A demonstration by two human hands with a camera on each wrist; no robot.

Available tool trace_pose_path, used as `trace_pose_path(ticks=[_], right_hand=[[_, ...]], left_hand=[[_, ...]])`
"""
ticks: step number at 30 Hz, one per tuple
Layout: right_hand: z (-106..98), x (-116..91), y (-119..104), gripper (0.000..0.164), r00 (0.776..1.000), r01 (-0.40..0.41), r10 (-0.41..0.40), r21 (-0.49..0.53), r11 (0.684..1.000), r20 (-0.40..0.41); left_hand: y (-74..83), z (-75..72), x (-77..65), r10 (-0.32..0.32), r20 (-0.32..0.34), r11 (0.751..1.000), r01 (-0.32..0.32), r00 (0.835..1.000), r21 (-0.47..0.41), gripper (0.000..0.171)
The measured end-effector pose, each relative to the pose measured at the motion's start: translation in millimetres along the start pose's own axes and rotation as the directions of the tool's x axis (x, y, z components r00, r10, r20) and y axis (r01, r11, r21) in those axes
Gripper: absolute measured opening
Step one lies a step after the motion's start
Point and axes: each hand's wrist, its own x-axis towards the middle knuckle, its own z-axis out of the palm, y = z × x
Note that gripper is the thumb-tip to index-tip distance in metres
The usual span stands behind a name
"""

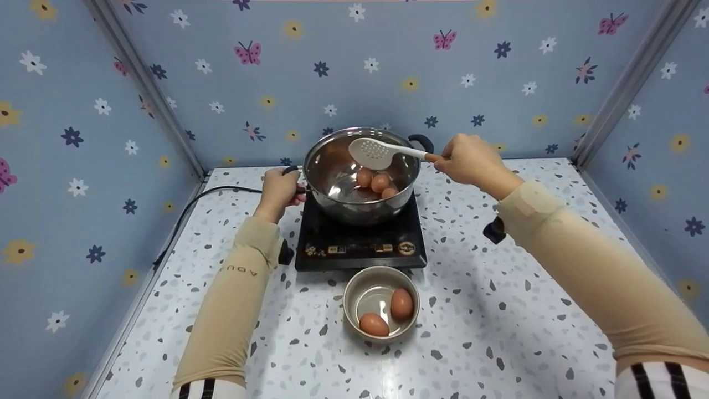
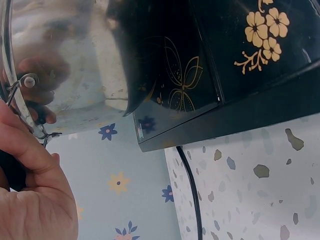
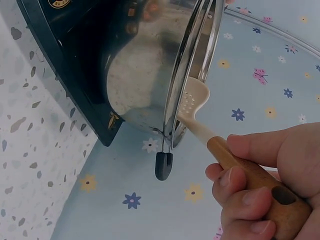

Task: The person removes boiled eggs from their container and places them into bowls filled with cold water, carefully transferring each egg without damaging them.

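A steel pot (image 1: pixel 354 206) stands on a black induction cooktop (image 1: pixel 360 249), with several brown eggs (image 1: pixel 380 182) inside it. At the pot's left side my left hand (image 1: pixel 278 191) grips its black handle (image 2: pixel 12 170). My right hand (image 1: pixel 471 159) holds a slotted spoon (image 1: pixel 372 153) by its wooden handle (image 3: pixel 255 180). The spoon's white perforated head is over the pot's opening, above the eggs, and carries nothing. In front of the cooktop is a small metal bowl (image 1: pixel 348 302) with two brown eggs (image 1: pixel 401 304) in it.
The speckled white table (image 1: pixel 487 332) meets flowered wall panels (image 1: pixel 354 66) at the back and sides. A black power cord (image 1: pixel 191 208) runs from the cooktop to the left edge. The pot's right black handle (image 1: pixel 422 143) sticks out near the spoon's shaft.
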Motion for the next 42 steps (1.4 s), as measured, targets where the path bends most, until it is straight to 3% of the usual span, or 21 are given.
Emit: trace_pose_path(ticks=[7,20,26,31,38,42], right_hand=[[1.8,2.0,-4.0,0.029,1.0,0.003,-0.003,0.036,0.999,0.02],[5.8,8.6,-12.7,0.029,0.999,0.02,-0.019,-0.015,1.0,0.046],[7.9,11.4,-18.3,0.044,0.997,0.027,-0.026,-0.015,1.0,0.075],[1.2,10.2,-23.5,0.054,0.991,0.033,-0.031,-0.015,0.999,0.132],[-17.3,9.9,-28.0,0.032,0.967,0.074,-0.063,-0.032,0.997,0.247],[-26.5,12.2,-27.7,0.037,0.946,0.076,-0.065,-0.023,0.997,0.319]], left_hand=[[0.8,1.7,-0.5,0.0,-0.005,1.0,0.0,1.0,-0.007,0.038],[-0.5,-0.9,0.8,-0.009,-0.009,1.0,0.009,1.0,-0.002,0.039],[-1.7,0.2,0.1,-0.005,0.002,1.0,0.005,1.0,0.005,0.043],[1.6,-0.5,-0.8,-0.002,-0.001,1.0,0.002,1.0,0.003,0.039],[1.8,-0.6,-1.0,0.002,-0.004,1.0,-0.002,1.0,0.0,0.037],[0.5,0.9,-1.9,0.0,-0.013,1.0,0.0,1.0,0.007,0.041]])
